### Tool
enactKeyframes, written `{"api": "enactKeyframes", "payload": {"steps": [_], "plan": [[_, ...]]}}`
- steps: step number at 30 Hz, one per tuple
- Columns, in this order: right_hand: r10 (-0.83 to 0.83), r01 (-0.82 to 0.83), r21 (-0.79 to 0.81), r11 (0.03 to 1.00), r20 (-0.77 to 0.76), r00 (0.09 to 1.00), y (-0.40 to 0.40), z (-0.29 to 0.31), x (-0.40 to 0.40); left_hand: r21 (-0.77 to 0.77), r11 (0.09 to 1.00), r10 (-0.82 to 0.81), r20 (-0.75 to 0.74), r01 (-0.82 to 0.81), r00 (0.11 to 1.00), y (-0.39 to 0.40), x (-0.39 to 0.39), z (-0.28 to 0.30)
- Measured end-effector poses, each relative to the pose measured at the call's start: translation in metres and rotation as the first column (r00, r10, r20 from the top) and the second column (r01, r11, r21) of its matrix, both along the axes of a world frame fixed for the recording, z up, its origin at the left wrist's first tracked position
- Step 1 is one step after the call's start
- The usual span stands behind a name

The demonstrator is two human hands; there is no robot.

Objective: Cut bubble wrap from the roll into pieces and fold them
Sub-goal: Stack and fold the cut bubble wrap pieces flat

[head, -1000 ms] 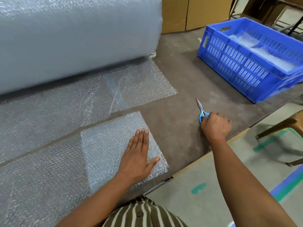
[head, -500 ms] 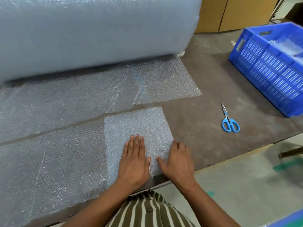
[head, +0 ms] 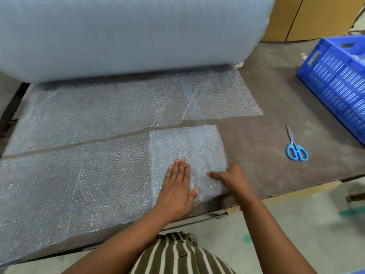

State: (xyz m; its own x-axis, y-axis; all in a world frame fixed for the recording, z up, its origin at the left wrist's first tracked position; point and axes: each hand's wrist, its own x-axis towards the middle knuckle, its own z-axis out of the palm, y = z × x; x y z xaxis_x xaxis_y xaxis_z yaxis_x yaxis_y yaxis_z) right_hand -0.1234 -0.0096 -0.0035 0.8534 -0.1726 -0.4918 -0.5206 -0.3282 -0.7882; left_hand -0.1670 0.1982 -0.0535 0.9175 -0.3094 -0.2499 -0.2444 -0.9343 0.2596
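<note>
Flat, left hand [head: 177,186] presses folded bubble wrap [head: 187,155]; right hand [head: 233,180] pinches its edge.

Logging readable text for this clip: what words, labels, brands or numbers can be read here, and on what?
None can be read.
A small label on the blue crate: too blurred to read.
Scissors, bubble wrap roll, cardboard boxes: no visible text.

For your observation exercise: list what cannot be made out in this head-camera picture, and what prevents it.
- Blue crate: contents and far side cut off by the right edge.
- Bubble wrap roll: left end and top cut off by the frame.
- Right hand: fingers under the folded piece, hidden by the hand itself.
- Left hand covers the wrap beneath.
</note>
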Motion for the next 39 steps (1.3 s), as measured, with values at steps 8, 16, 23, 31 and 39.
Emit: {"api": "enactKeyframes", "payload": {"steps": [8, 16, 23, 31, 39], "plan": [[-0.147, 0.141, 0.478, 0.867, -0.025, 0.989, 0.018, 0.078, 0.008, -0.598, 0.687, 0.5, -0.023, -0.413, 0.866, 0.033, -0.008, 0.042], [-0.079, -0.001, 0.661, 0.75, 0.091, 0.993, 0.068, 0.139, 0.011, -0.386, -0.328, 0.142, -0.922, -0.862, 0.359, 0.086, -0.018, 0.123], [0.102, -0.264, 0.612, 0.745, 0.286, 0.953, 0.143, 0.147, 0.008, -0.743, -0.335, 0.288, -0.667, -0.58, 0.687, 0.174, -0.026, 0.149], [0.116, -0.341, 0.503, 0.794, 0.425, 0.898, 0.191, 0.093, -0.021, -0.825, 0.368, 0.57, -0.165, -0.43, 0.805, 0.253, -0.048, 0.124], [0.139, -0.214, 0.333, 0.919, 0.235, 0.962, 0.207, 0.0, -0.058, -0.562, 0.539, 0.615, -0.246, -0.627, 0.749, 0.272, -0.067, 0.046]]}}
